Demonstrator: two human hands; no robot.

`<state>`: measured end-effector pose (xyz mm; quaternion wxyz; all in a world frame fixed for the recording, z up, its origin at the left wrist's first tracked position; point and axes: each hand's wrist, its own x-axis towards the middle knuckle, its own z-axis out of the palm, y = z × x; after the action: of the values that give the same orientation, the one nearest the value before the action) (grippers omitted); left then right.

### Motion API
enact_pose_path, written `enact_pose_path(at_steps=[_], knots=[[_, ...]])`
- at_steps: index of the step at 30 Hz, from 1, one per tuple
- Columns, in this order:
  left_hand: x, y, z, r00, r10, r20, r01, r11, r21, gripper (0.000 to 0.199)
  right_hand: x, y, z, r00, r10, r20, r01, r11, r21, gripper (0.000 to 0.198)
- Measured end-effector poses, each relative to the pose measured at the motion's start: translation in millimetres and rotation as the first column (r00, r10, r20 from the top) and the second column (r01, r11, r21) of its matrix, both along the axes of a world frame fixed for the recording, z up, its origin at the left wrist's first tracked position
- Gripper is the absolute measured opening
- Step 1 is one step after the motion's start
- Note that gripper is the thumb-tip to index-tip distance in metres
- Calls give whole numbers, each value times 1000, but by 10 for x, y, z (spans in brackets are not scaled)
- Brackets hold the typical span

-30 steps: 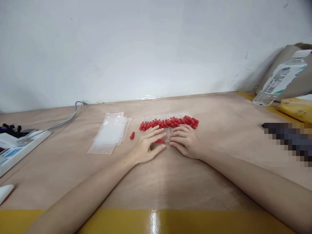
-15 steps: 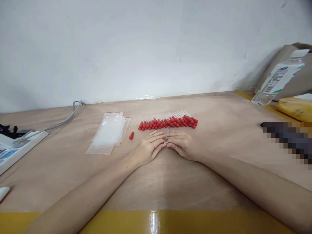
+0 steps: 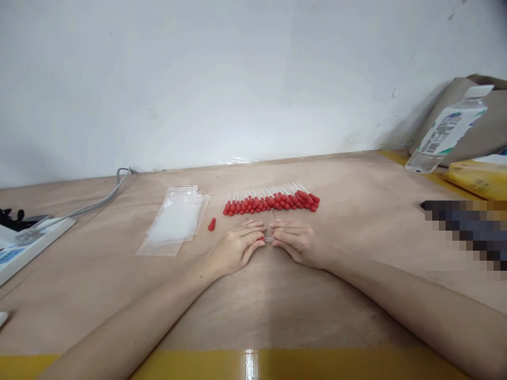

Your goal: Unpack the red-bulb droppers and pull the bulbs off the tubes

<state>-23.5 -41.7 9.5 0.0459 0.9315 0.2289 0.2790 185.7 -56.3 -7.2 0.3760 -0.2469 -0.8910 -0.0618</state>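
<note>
My left hand (image 3: 241,244) pinches a red rubber bulb (image 3: 261,239) between thumb and fingers. From the bulb a thin clear tube (image 3: 269,239) runs across to my right hand (image 3: 295,240), whose thumb and fingers are closed on it. Another clear tube (image 3: 273,215) sticks out beyond the fingers of my right hand; its near end is hidden. Just past both hands lies a row of droppers (image 3: 273,201), red bulbs toward me and clear tips toward the wall. A single loose red bulb (image 3: 212,224) rests left of my left hand.
Clear zip bags (image 3: 170,224) lie in an overlapping stack on the left. Farther left are a white power strip (image 3: 39,248) and a grey cable (image 3: 106,198). At the right stand a plastic bottle (image 3: 447,132) and a brown bag (image 3: 491,126), near a yellow packet (image 3: 475,177).
My hands have drawn slightly apart, so more of the clear tube and the red bulb's end show between them. The whole view has shifted a little.
</note>
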Motion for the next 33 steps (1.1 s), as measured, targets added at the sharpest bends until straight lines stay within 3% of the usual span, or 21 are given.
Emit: enact_pose_path(at_steps=[12,16,21,25,28,33], knots=[[-67,33,-57,1000,1,15,-2,999,51,15,33,-42,-13,1000,-2,2,2,996,93,15],[-157,18,-31,997,62,56,-63,998,22,16,101,5,-52,998,7,-56,-2,996,94,16],[-268,-37,62,966,207,152,-211,977,13,15,159,63,-84,970,-216,-106,214,976,-36,18],[-419,62,193,859,464,217,-471,882,-21,25,142,65,-68,937,-343,-64,335,936,-108,27],[-624,192,295,762,640,101,-635,768,-84,29,118,70,-41,913,-403,-65,388,906,-168,26],[-870,294,318,668,736,-114,-730,618,-292,41,92,100,-52,887,-462,-23,448,870,-208,14]])
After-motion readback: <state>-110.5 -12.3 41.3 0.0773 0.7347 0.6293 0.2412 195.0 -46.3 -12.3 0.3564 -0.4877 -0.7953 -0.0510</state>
